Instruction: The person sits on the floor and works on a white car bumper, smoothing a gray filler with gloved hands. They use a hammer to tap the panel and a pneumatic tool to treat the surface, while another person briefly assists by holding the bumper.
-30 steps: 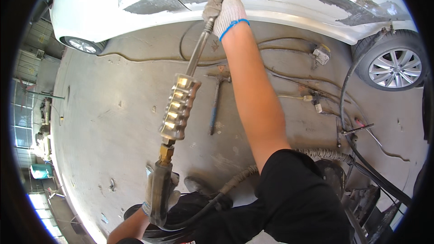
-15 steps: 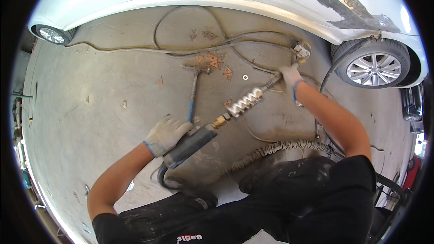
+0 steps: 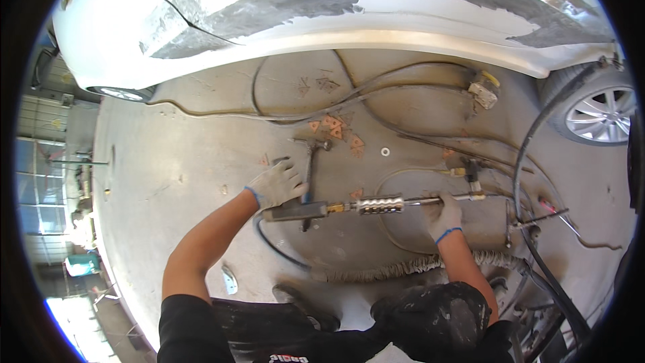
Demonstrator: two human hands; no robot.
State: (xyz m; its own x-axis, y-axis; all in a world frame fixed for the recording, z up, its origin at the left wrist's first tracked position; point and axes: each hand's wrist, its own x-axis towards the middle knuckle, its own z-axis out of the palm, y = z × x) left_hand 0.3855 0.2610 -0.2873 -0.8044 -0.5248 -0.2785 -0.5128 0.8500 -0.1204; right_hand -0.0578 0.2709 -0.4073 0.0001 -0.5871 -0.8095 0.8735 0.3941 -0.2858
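A slide hammer dent puller (image 3: 353,208) lies nearly level across the middle of the view, over the floor. It has a black grip at its left end, a brass fitting, a ridged silver sliding weight (image 3: 381,206) and a thin rod reaching right. My right hand (image 3: 444,216), in a pale glove with a blue cuff, is closed round the rod right of the weight. My left hand (image 3: 277,185), gloved alike, is open with fingers spread just above the black grip; whether it touches is unclear. Under the grip passes the handle of a hammer (image 3: 310,169) lying on the floor.
Along the far side stands a white car (image 3: 302,44) with grey sanded patches and a wheel (image 3: 598,114) at right. Hoses (image 3: 228,115) loop over the floor near orange triangular pieces (image 3: 334,126), a washer (image 3: 385,152) and a dusty block-shaped tool (image 3: 484,93). A wrinkled sleeved hose (image 3: 403,269) runs near my feet.
The puller has swung from a diagonal to nearly level, its right end coming nearer to me with my right hand. My left hand's fingers have spread above the grip. The view has shifted.
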